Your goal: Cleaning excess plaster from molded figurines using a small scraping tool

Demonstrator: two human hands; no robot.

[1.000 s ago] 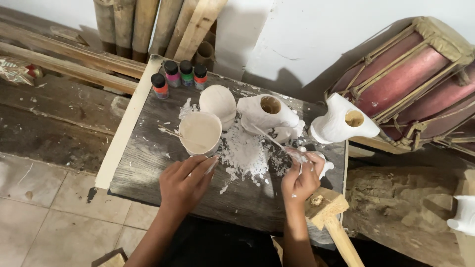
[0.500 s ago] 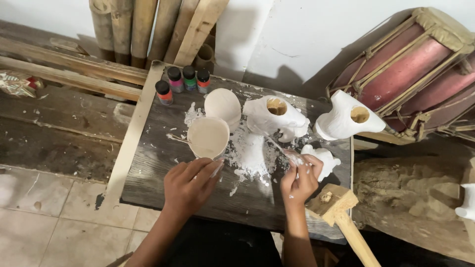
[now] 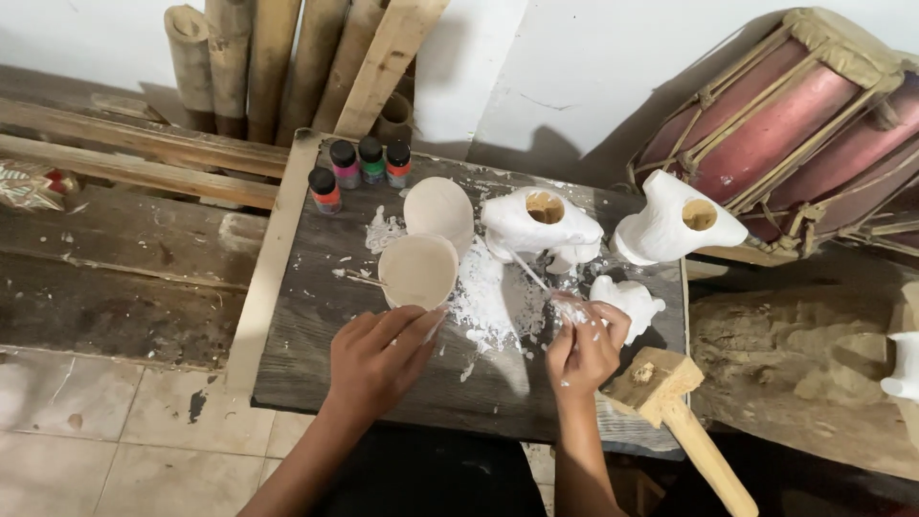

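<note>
My left hand grips the near side of a cream cup that stands on a dark wooden board. My right hand pinches a thin white-smeared stick that slants up toward a white hollow figure. Close to my right fingers lies a small white piece. White paste is smeared over the board between the two hands.
A round cream lid leans behind the cup. Several small paint bottles stand at the board's far left. A second white figure, a wooden mallet, a red drum and bamboo poles surround the board.
The view has drifted slightly. My left hand stays on the cup and my right hand keeps the stick near the white figure, with small shifts only.
</note>
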